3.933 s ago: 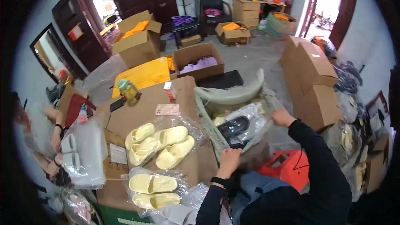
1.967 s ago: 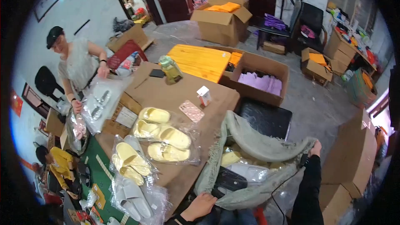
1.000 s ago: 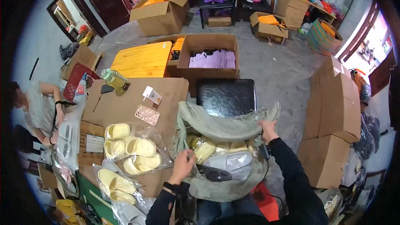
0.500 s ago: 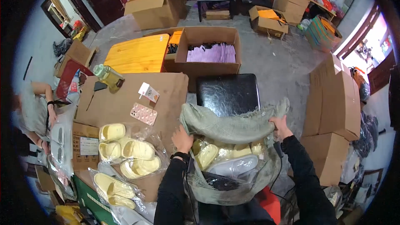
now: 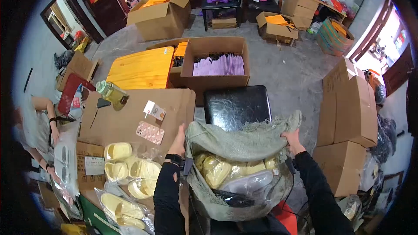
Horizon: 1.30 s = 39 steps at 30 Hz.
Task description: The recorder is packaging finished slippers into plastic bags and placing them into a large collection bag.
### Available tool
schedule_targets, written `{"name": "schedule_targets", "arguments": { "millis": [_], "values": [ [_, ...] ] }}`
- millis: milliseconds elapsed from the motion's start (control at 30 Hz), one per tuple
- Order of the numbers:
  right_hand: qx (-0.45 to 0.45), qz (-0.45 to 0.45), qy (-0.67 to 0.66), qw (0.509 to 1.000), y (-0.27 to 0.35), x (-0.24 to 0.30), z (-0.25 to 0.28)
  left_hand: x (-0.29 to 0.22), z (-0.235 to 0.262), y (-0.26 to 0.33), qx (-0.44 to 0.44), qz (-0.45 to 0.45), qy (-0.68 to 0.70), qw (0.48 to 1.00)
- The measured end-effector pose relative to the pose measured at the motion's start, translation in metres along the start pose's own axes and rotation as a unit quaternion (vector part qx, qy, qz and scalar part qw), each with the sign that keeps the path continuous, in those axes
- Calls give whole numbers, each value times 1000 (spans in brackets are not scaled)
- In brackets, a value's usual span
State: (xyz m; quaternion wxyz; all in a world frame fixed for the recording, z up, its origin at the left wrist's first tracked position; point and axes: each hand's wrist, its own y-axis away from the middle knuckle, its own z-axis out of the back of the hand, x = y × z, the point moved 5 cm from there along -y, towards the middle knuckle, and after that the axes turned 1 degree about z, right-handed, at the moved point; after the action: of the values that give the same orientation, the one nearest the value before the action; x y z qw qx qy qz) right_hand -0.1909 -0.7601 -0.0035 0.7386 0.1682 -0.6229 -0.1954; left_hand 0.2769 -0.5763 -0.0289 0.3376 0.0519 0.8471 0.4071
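A grey-green woven sack [image 5: 239, 141] stands in front of me, its mouth gaping with the frayed far rim folded over. Inside lie several pale yellow slippers [image 5: 217, 173] in clear bags, and a bagged light grey slipper [image 5: 250, 182] lies across them nearer to me. My right hand [image 5: 294, 141] is closed round the sack's rim at the right corner. At the left edge, my left hand [image 5: 177, 141] grips the rim, its fingers pointing upward and partly hidden by the cloth.
Left of the sack, a cardboard-topped table [image 5: 174, 104] bears bagged yellow slippers [image 5: 122, 206], a patterned phone [image 5: 150, 132], a small carton [image 5: 154, 110] and a green bottle [image 5: 112, 95]. A black stool [image 5: 237, 104] stands beyond the sack. Stacked boxes [image 5: 344, 117] rise at right. Another person [image 5: 35, 122] handles bagged slippers.
My left hand has shifted left and turned upright at the sack's edge, and the mouth is spread wider. My right hand keeps its hold. The whole view has tilted slightly upward.
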Motion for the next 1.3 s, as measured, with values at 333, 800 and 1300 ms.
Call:
{"name": "schedule_targets", "arguments": {
  "millis": [333, 800, 1300],
  "values": [
    [-50, 65, -52, 995, -10, -15, 5, -34, -23, -7, -93, -62, -95, 989],
    [-92, 31, 15, 995, -14, -11, 3, -39, -43, 29, -33, -329, -126, 935],
    [-30, -8, -74, 997, -34, -29, 7, -7, -24, 18, 4, 116, -74, 991]
  ]
}}
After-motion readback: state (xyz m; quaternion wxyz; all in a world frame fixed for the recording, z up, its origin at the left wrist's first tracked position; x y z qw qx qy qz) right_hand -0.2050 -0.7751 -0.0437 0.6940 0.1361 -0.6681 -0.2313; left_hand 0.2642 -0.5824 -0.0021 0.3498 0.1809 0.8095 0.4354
